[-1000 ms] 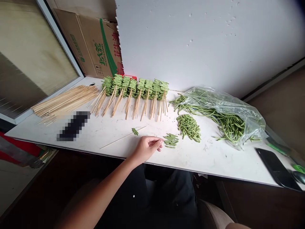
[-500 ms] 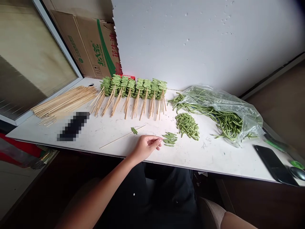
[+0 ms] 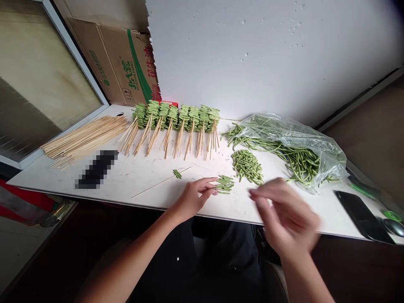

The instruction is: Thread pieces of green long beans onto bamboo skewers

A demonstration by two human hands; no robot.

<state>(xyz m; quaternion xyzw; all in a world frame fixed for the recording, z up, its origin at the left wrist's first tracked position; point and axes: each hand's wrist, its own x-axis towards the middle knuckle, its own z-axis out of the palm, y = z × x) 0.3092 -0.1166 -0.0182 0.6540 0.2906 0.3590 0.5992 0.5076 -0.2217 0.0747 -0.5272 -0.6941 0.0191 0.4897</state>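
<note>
My left hand [image 3: 195, 197] is at the left end of a small row of cut green bean pieces [image 3: 225, 184]. Its thumb and forefinger are apart, with the fingertips at the beans' ends and nothing visibly gripped. My right hand [image 3: 288, 212] is raised at the right, over the table's front edge. Motion smears its fingers, so what they hold, if anything, does not show. To the left lies a bamboo skewer [image 3: 154, 183] with a few bean pieces [image 3: 177, 174] on it. A larger heap of cut beans [image 3: 248, 166] sits behind the row.
Finished bean skewers [image 3: 179, 118] stand in stacked bunches along the back. Loose bamboo skewers [image 3: 86, 134] lie at the left, near a pixelated dark patch [image 3: 96, 168]. Long beans [image 3: 303, 164] spill from a clear plastic bag [image 3: 334, 155]. A black phone [image 3: 360, 216] rests at the right.
My right hand has come up from the lower right into view above the table edge. My left thumb and forefinger have spread apart beside the bean row.
</note>
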